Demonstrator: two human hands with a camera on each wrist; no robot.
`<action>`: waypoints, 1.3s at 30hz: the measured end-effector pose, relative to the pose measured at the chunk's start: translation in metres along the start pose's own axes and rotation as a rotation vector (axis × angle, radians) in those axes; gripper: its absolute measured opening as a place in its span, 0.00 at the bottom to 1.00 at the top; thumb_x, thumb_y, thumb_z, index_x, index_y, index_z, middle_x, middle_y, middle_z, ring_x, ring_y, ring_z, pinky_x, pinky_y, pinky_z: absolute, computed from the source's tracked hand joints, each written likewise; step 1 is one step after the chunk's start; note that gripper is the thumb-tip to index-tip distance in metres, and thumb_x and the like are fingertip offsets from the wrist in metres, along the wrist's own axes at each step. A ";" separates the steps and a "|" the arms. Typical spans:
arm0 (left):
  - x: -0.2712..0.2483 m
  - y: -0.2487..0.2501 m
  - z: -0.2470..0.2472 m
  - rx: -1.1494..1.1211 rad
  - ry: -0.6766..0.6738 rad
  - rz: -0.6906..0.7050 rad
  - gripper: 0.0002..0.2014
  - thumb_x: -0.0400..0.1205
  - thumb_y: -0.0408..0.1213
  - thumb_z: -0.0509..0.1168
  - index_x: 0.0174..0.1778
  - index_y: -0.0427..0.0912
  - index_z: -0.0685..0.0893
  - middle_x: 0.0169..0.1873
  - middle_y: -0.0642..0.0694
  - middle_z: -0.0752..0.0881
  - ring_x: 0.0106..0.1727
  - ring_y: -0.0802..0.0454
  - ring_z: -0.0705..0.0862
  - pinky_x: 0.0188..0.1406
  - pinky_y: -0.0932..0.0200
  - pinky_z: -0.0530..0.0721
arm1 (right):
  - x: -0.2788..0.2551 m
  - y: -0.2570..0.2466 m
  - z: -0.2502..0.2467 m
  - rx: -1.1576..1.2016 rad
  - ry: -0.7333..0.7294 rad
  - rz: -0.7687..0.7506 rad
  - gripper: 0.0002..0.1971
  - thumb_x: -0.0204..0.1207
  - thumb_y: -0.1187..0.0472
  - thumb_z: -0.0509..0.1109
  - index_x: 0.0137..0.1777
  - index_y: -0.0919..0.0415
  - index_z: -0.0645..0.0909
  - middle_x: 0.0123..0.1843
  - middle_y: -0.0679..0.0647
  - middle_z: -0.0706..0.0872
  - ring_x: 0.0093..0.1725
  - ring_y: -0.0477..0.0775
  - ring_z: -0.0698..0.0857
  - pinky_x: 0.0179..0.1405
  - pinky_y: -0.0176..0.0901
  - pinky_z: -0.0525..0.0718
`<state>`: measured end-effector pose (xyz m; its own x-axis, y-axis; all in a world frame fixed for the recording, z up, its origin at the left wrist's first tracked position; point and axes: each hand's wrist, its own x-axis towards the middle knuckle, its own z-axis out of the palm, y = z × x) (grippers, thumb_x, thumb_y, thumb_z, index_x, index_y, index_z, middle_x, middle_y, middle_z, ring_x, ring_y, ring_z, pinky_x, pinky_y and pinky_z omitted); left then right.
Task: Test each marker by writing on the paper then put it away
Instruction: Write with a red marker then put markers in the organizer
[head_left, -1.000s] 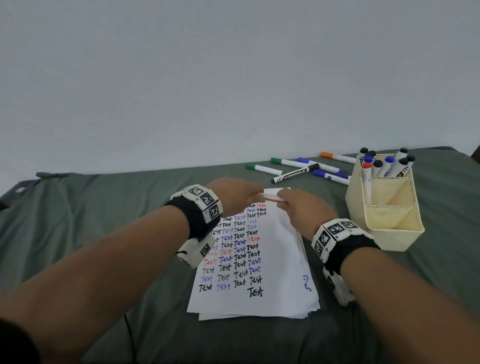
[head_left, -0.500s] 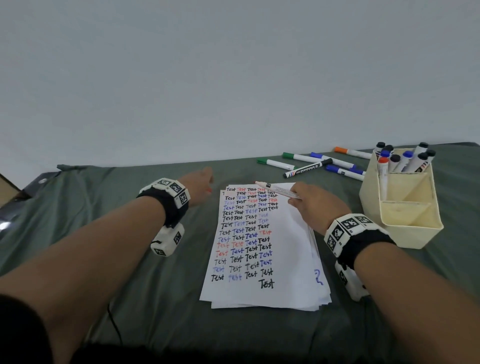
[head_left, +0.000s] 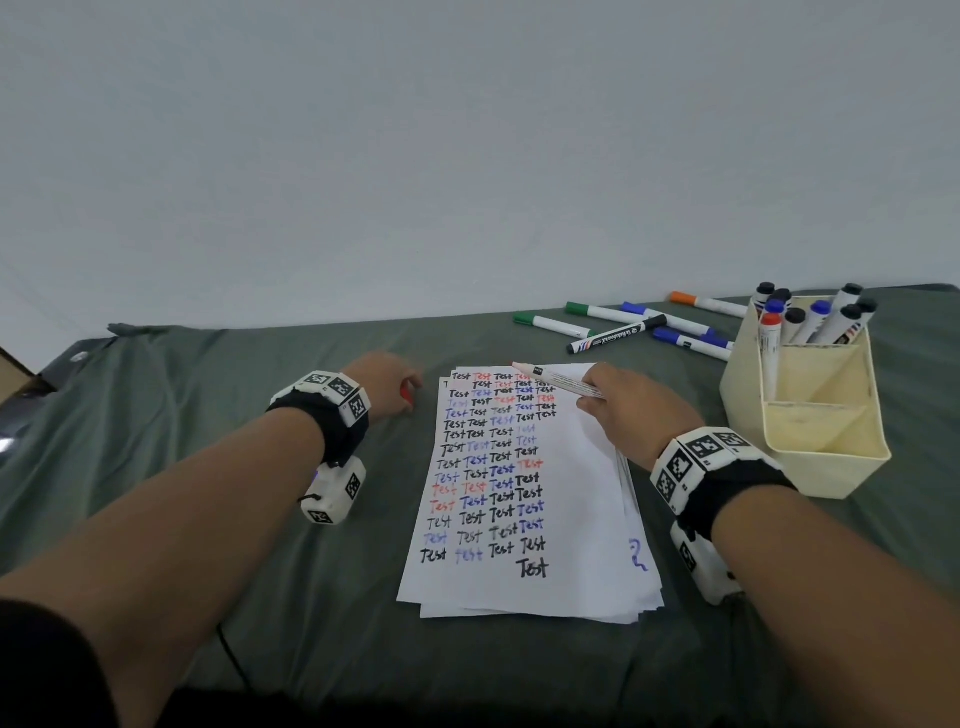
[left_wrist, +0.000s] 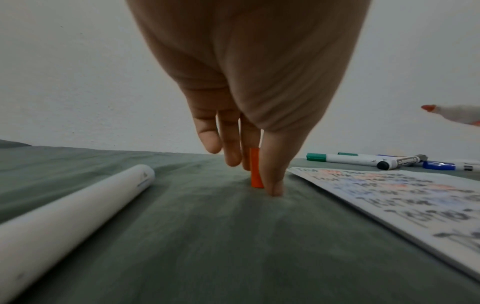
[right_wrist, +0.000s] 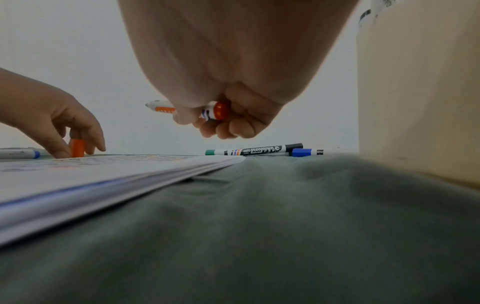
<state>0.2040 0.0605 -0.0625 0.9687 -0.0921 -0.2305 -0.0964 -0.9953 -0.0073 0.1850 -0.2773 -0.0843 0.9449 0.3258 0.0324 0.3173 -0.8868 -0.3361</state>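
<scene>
nearest lies the paper (head_left: 530, 493), a loose stack on the green cloth (head_left: 260, 597), its top sheet filled with rows of "test" in black, blue and red. the right hand (head_left: 631, 415) hangs over the far right corner of the stack, fingers curled round an uncapped marker (head_left: 558, 380); the tip points left, raised off the sheet. the right wrist view shows the marker's orange end cap tucked in the closed fingers. just left of the paper, the left hand (head_left: 387, 387) reaches down to the cloth and pinches the orange cap (left_wrist: 255, 167) upright between thumb and fingers, its lower end on the cloth. a white tube (left_wrist: 70, 209) lies on the cloth left of that hand. right of the paper stands a cream holder (head_left: 810, 415) with capped markers upright in its far compartment. beyond the paper, loose markers (head_left: 618, 332) with green, blue, black and orange caps lie near the wall (head_left: 467, 156).
</scene>
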 end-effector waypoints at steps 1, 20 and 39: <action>-0.001 0.000 -0.001 -0.001 0.005 0.003 0.21 0.79 0.40 0.73 0.69 0.46 0.84 0.52 0.52 0.90 0.55 0.52 0.86 0.55 0.61 0.79 | 0.000 0.000 0.000 0.003 0.004 0.001 0.10 0.89 0.48 0.61 0.61 0.52 0.77 0.52 0.51 0.84 0.46 0.55 0.82 0.45 0.51 0.81; -0.035 0.070 0.059 -0.005 -0.222 0.058 0.60 0.53 0.93 0.46 0.79 0.75 0.29 0.84 0.50 0.25 0.84 0.37 0.27 0.82 0.35 0.34 | -0.003 0.004 0.001 0.002 0.054 -0.055 0.22 0.90 0.54 0.58 0.82 0.42 0.68 0.68 0.52 0.78 0.54 0.54 0.83 0.53 0.50 0.84; -0.040 0.074 0.052 -0.075 -0.257 0.040 0.63 0.48 0.93 0.48 0.77 0.77 0.28 0.83 0.52 0.23 0.84 0.39 0.25 0.80 0.36 0.30 | 0.006 -0.021 0.020 1.812 0.272 0.467 0.08 0.77 0.73 0.77 0.52 0.65 0.82 0.42 0.60 0.90 0.39 0.53 0.90 0.39 0.39 0.90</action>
<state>0.1460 -0.0080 -0.1045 0.8739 -0.1303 -0.4684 -0.1068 -0.9913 0.0765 0.1825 -0.2507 -0.0958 0.9611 -0.0207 -0.2754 -0.2189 0.5507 -0.8054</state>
